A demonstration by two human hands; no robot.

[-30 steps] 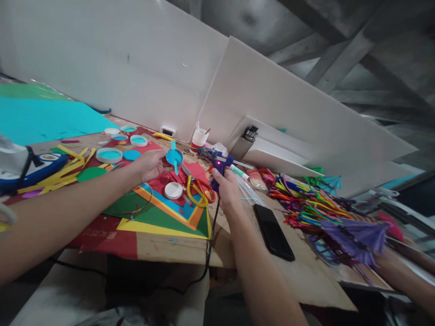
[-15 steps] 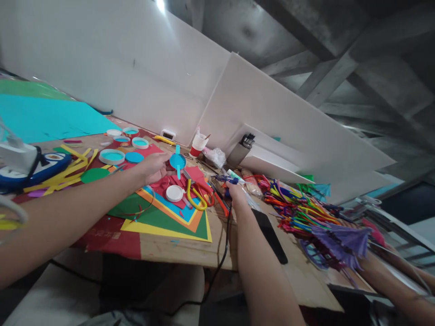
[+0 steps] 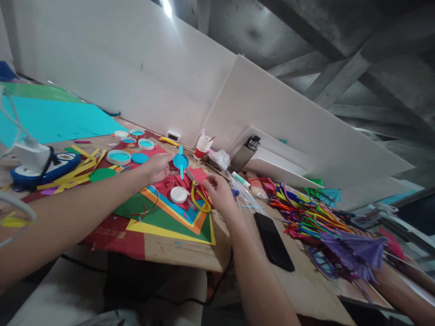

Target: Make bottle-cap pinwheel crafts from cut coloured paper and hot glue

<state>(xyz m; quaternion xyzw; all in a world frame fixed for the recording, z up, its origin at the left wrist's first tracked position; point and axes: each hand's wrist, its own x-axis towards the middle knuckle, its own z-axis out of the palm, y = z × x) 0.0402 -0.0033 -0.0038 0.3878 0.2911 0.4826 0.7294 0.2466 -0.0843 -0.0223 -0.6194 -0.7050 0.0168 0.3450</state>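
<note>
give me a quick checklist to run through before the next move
1. Left hand has the blue round piece by its edge: ok.
2. Right hand holds nothing: cannot tell, its fingers are curled and the palm is hidden.
3. Right hand well away from the yellow handle: not ok, it is close beside it.
4. White lid out of both hands: ok.
5. Phone apart from the right hand: ok, it lies on the table to the right of the forearm.
</note>
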